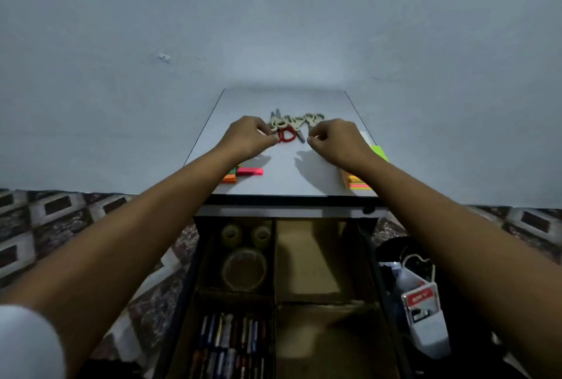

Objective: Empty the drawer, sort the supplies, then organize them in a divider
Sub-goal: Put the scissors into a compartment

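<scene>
Scissors [287, 123] lie in a small cluster toward the far middle of the white table top [286, 177], several pairs with beige handles overlapping one another and a red-handled pair [286, 135] at the near edge of the heap. Both arms reach forward over the open drawer [383, 287], and the cluster sits directly between the two hands.

The left hand [248, 136] has its fingers curled, its fingertips against the left loop of the red-handled pair and just beside the beige handles. Whether it actually pinches the loop or only touches it cannot be told. The right hand [337, 141] is also curled, thumb and forefinger drawn together near the blade tip that points toward the camera. Whether it holds anything cannot be told.

A pink sticky-note pad [250, 171] and an orange pad [228, 178] lie near the left forearm. A green pad [379, 153] and a striped stack of notes [359, 184] lie partly under the right forearm.

Below the table edge, a cardboard divider [275, 299] splits the drawer into compartments. Tape rolls [243, 269] fill the far left compartment, and pens [231, 336] lie side by side in the near left one.
</scene>
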The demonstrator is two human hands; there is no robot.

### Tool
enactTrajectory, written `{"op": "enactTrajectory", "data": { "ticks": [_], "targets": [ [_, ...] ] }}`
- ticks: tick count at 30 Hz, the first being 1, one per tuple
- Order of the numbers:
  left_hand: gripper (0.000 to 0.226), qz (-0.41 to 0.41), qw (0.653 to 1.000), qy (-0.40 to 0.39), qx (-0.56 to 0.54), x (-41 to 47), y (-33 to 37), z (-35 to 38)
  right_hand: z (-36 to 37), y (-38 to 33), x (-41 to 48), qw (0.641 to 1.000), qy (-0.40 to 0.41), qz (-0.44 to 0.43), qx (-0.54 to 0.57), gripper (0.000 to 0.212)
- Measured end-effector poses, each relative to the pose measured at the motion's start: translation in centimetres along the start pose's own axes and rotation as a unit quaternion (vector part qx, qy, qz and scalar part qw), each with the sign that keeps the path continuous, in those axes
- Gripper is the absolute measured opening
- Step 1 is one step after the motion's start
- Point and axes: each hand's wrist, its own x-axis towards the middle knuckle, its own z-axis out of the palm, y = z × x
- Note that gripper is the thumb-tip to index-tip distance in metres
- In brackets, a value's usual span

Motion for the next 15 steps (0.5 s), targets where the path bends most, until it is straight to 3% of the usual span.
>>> {"op": "enactTrajectory", "data": {
  "ticks": [7,12,15],
  "targets": [
    [0.011,-0.076,0.997,-0.008,0.016,7.9,-0.6,1.1,1.8,1.2,7.9,0.997,-0.054,0.033,-0.043,0.023],
    [0.025,-0.118,0.992,-0.019,0.037,11.4,-1.4,3.0,4.6,1.4,11.3,0.992,-0.099,0.037,-0.075,0.023],
    [0.032,-0.131,0.991,-0.016,0.019,12.6,-1.7,4.3,5.6,1.4,12.1,0.989,-0.113,0.029,-0.096,0.01]
  ]
}}
